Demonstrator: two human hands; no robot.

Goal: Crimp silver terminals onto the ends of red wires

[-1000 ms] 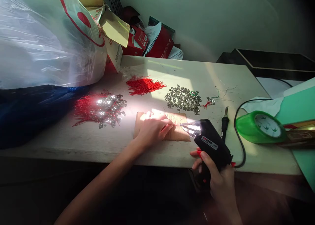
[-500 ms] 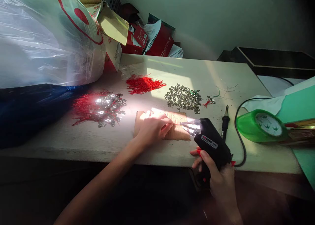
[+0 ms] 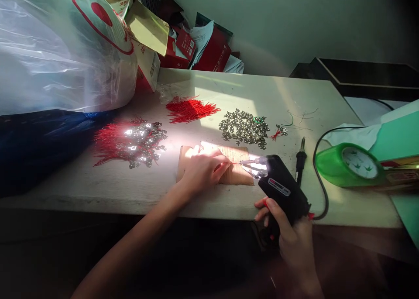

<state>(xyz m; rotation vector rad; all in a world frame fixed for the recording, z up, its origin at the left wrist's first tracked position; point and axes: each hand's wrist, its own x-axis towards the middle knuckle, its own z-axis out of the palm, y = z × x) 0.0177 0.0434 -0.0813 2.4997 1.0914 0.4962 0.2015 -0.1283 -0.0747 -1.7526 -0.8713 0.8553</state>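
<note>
My left hand [image 3: 203,170] is pinching a red thread [image 3: 234,163] against the cardboard [image 3: 237,180] on the bench [image 3: 271,89], its end just by the tips of the soldering gun [image 3: 281,190] my right hand [image 3: 288,231] is gripping; a slip could burn me.

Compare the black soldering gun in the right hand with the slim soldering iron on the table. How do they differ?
The gun is bulky and pistol-shaped; the iron is slim like a pen. The gun has two metal prongs; the iron has one pointed tip. The right hand grips the gun; the iron lies on the table. Both are black.
</note>
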